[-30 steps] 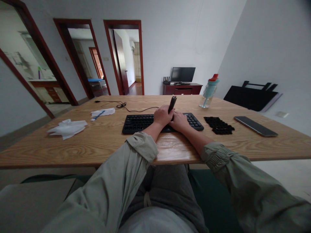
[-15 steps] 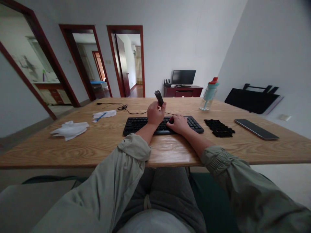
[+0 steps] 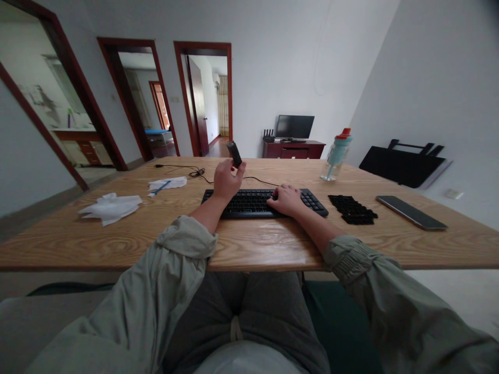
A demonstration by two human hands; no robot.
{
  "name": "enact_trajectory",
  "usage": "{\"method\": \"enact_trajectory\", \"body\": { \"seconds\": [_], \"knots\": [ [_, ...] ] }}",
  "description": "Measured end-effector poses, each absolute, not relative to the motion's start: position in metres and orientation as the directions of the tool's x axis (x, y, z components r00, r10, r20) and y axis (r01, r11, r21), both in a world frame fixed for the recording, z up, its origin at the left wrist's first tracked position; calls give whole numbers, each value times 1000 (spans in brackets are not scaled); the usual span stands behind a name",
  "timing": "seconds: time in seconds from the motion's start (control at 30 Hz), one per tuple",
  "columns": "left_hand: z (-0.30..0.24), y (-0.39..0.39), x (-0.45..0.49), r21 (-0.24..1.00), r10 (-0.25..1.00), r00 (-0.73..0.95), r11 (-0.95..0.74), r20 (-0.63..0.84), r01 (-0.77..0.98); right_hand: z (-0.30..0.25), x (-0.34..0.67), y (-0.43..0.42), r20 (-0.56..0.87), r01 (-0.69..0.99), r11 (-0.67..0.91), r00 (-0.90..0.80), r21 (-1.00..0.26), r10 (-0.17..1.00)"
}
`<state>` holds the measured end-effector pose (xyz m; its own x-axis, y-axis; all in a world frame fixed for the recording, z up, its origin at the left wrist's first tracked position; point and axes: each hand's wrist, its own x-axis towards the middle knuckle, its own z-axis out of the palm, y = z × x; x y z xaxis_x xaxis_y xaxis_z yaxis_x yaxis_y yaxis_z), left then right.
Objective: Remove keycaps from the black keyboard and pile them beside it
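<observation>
A black keyboard (image 3: 253, 202) lies flat on the wooden table (image 3: 156, 234) in front of me. My left hand (image 3: 226, 181) is raised above the keyboard's left end and grips a small black tool (image 3: 234, 152), held upright with its top tilted left. My right hand (image 3: 286, 200) rests on the right half of the keyboard, fingers bent on the keys. A pile of loose black keycaps (image 3: 353, 209) lies just right of the keyboard.
A dark phone (image 3: 411, 212) lies at the right. A teal bottle with a red cap (image 3: 335, 155) stands behind the keyboard. White tissues (image 3: 111, 206) and a blue pen on paper (image 3: 166, 184) lie at the left. The keyboard cable (image 3: 195, 171) runs to the back.
My left hand lifted the black tool off the keyboard's middle and carried it up and to the left. My right hand stayed on the keys.
</observation>
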<state>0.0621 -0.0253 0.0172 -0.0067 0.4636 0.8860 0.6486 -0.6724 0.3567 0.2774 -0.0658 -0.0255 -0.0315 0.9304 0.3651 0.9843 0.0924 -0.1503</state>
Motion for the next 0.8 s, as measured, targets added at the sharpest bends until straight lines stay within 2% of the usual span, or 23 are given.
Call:
{"method": "enact_trajectory", "body": {
  "seconds": [0.2,0.33,0.4,0.47,0.6,0.7,0.8],
  "knots": [
    [12,-22,56,368,497,7,-651,868,664,-26,281,-68,379,978,152,-88,-141,921],
    [9,-29,62,327,510,75,-650,857,686,-25,288,-72,444,964,221,-134,-149,886],
    [9,-33,66,319,522,97,-646,847,694,-22,294,-72,508,945,244,-105,-216,855],
    [10,-37,72,331,557,122,-641,821,693,-18,300,-72,580,900,277,-34,-337,814],
    [9,-43,93,311,623,265,-659,736,685,-9,301,-77,645,743,400,54,-536,763],
    [6,-47,116,241,608,380,-698,697,674,-8,293,-82,646,643,492,6,-587,763],
    [4,-49,135,189,568,461,-745,681,640,-10,288,-82,650,612,523,-20,-593,760]
  ]
}}
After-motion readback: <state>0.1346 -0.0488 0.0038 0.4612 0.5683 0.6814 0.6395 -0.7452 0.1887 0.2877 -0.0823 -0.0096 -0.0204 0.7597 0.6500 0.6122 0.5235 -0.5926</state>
